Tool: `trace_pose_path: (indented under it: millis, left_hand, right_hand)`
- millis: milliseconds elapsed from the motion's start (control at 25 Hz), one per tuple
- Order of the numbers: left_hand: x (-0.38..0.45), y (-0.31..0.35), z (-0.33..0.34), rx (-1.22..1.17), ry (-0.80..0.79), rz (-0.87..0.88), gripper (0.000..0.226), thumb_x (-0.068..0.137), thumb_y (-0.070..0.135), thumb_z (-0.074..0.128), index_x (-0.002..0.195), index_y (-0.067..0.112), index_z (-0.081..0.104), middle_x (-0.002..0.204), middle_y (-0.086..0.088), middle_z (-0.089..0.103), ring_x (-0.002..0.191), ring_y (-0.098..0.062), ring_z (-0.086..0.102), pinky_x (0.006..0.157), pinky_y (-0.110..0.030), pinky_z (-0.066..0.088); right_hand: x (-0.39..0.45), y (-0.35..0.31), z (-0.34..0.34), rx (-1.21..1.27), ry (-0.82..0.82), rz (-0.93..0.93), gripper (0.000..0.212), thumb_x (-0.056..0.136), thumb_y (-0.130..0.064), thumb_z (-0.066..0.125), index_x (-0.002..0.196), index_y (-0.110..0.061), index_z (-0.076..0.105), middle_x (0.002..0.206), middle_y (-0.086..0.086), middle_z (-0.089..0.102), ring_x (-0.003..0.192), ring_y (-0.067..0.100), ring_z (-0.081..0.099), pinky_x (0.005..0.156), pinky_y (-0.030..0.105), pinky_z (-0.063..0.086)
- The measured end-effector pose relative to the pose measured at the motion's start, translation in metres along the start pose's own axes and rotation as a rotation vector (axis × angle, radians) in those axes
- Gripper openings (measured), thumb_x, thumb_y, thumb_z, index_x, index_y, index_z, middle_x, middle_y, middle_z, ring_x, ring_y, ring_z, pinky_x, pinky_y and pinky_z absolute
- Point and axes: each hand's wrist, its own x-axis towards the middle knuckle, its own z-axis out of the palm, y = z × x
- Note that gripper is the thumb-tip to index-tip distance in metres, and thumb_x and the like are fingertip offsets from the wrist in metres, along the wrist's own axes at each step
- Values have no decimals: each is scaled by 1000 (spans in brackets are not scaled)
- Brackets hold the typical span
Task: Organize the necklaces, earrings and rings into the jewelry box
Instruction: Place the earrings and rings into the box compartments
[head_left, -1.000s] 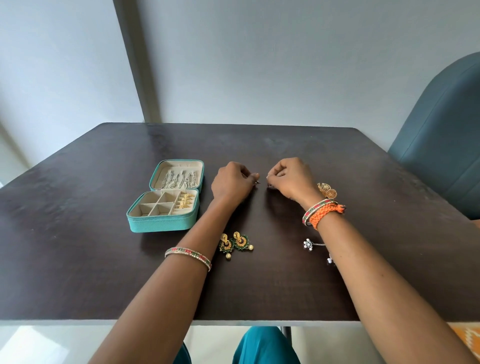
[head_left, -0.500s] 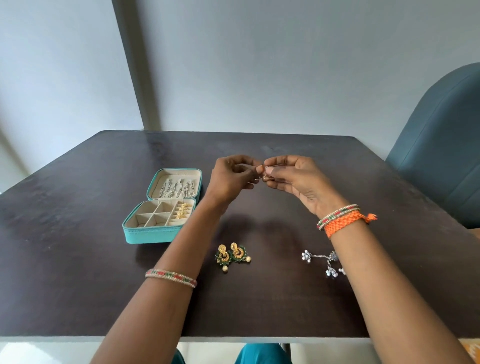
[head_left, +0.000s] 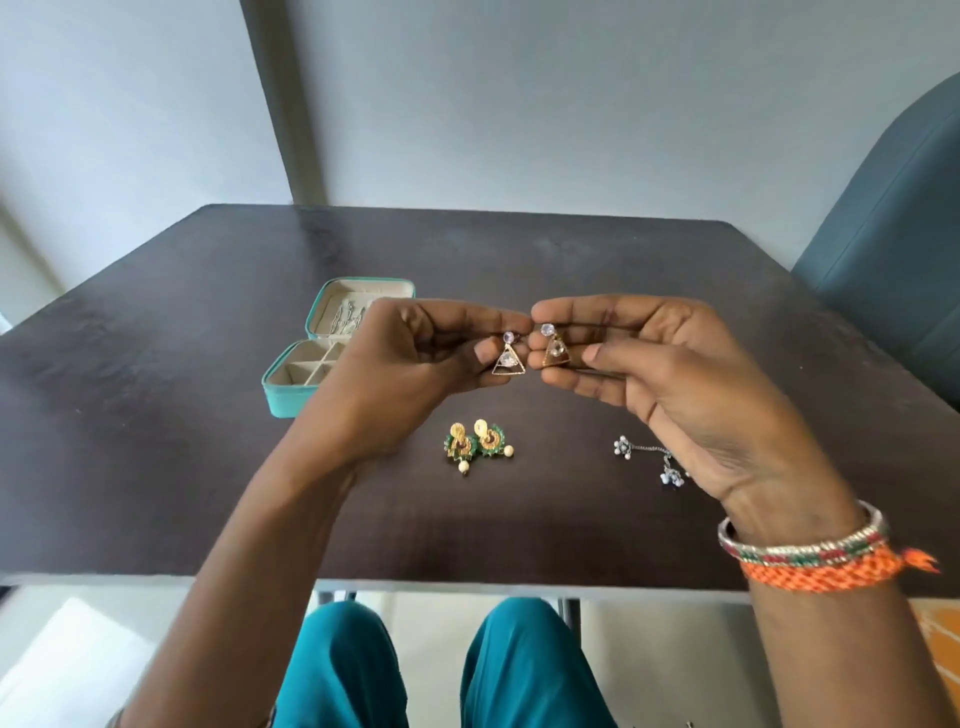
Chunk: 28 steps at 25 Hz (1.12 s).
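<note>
A dark wooden table (head_left: 208, 467) stands against a pale grey wall, with a blue-grey chair (head_left: 893, 249) at its right edge. Above the tabletop the left hand (head_left: 415, 374) and the right hand (head_left: 675, 384) are raised side by side, each pinching the stud of one earring between thumb and forefinger. The left triangle earring (head_left: 508, 358) and the right triangle earring (head_left: 555, 349) match: a small pale round stone on top, a thin gold triangle frame hanging below with a clear stone inside. They dangle just beside each other, not quite touching. The teal jewelry box (head_left: 291, 395) lies open at the left, partly behind the left hand, with silver chains in its lid and cream compartments in its base. A green-and-gold earring pair (head_left: 472, 444) lies on the table below the hands, and a silver beaded piece (head_left: 649, 460) lies near the right wrist, partly hidden.

Half a second ago the fingertips were bunched together higher over the table and the earrings were hidden; now the hands have come nearer the viewer, palms turned up, and both earrings show plainly.
</note>
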Motion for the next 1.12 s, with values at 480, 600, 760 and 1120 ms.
trace_pose_path:
  millis: [480, 600, 760, 1120]
  left_hand:
    - [-63, 7, 12, 317, 145, 3, 24, 75, 12, 71, 99, 10, 72, 84, -5, 75, 77, -23, 72, 73, -26, 59]
    - [-68, 2, 13, 293, 167, -38, 23, 81, 2, 66, 103, 11, 69, 85, -8, 74, 78, -21, 72, 71, -22, 58]
    - [-74, 2, 13, 240, 150, -82, 32, 86, -7, 56, 107, 15, 63, 85, 2, 71, 77, -6, 70, 70, -15, 55]
    - [-82, -6, 4, 173, 215, -122, 23, 87, 0, 59, 108, 5, 66, 88, -4, 72, 75, -6, 70, 68, -14, 55]
  right_hand:
    - [-46, 23, 34, -130, 72, -32, 15, 83, -2, 66, 94, -10, 71, 87, 7, 75, 82, 18, 72, 74, 22, 58]
    - [-46, 29, 38, -148, 89, -21, 17, 84, 2, 63, 93, -11, 70, 87, 8, 74, 82, 18, 72, 77, 24, 58]
    - [-47, 33, 41, -178, 75, -9, 31, 88, 13, 52, 93, -12, 69, 88, 6, 72, 83, 14, 70, 77, 22, 57]
    - [-42, 43, 54, -187, 118, -23, 17, 86, -1, 64, 96, -12, 70, 90, 7, 73, 82, 14, 71, 74, 23, 57]
